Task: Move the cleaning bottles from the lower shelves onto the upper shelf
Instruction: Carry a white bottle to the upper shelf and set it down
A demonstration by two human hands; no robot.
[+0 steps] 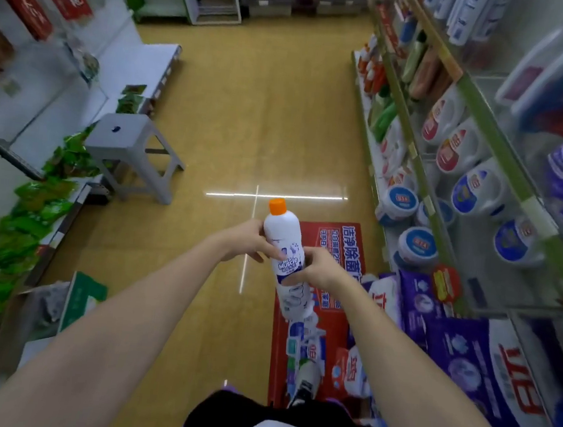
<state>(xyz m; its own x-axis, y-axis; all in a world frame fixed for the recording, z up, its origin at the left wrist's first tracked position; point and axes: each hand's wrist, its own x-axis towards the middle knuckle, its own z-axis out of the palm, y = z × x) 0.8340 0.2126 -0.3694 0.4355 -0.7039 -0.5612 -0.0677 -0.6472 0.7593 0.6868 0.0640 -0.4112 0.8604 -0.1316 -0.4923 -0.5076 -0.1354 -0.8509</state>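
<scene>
A white cleaning bottle (287, 248) with an orange cap and blue label is held upright in front of me over the aisle floor. My left hand (253, 241) grips its upper body from the left. My right hand (319, 268) wraps its middle from the right. To my right runs the shelf unit with green edges (469, 104): lower shelves hold white detergent jugs (482, 189) and tubs, and the upper shelf carries blurred blue and purple packs. More orange-capped bottles (373, 67) stand on the low shelf farther down the aisle.
A red cardboard box (317, 323) lies on the floor under the bottle, beside purple detergent bags (459, 347). A grey plastic stool (131, 147) stands at the left of the aisle. Green packets (33, 210) line the left shelf. An open carton (44, 307) sits at lower left.
</scene>
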